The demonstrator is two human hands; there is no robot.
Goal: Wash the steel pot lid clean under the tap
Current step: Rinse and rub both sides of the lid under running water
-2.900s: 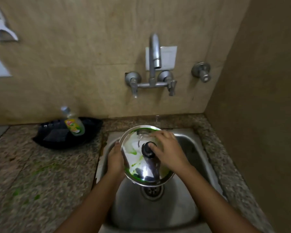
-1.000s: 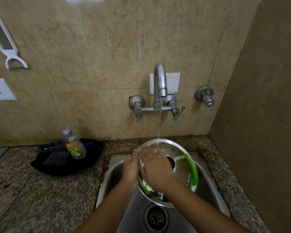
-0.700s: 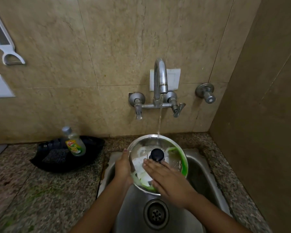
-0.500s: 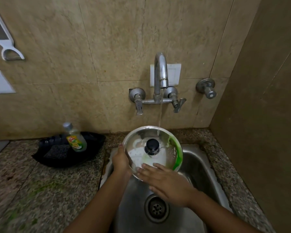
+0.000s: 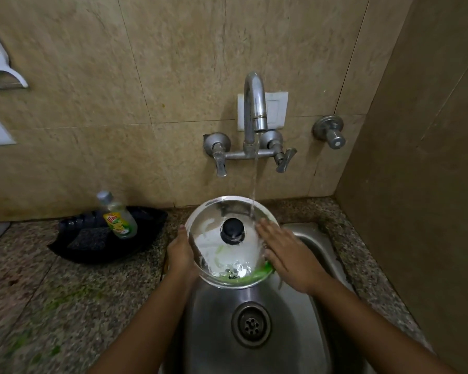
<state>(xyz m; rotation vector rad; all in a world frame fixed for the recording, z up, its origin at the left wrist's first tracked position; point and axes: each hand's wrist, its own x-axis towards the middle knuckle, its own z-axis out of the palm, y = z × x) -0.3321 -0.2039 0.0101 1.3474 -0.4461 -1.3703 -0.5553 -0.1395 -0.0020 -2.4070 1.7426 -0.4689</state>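
Note:
The steel pot lid (image 5: 229, 255) with a black knob (image 5: 232, 230) is tilted toward me above the steel sink (image 5: 312, 314). My left hand (image 5: 181, 253) grips its left rim. My right hand (image 5: 287, 252) lies flat, fingers together, against the lid's right edge. A thin stream of water falls from the tap (image 5: 254, 109) onto the lid's upper right part. Green soap and white foam sit along the lid's lower rim.
A dish soap bottle (image 5: 117, 215) leans in a black tray (image 5: 106, 236) holding a scrub pad on the granite counter (image 5: 65, 306) at left. The drain (image 5: 251, 323) lies below the lid. A wall stands close on the right; a peeler (image 5: 0, 71) hangs upper left.
My right hand has slid from the lid's lower edge up to its right edge. Much green soap has washed off the right rim and gathered at the bottom. The lid stays under the stream.

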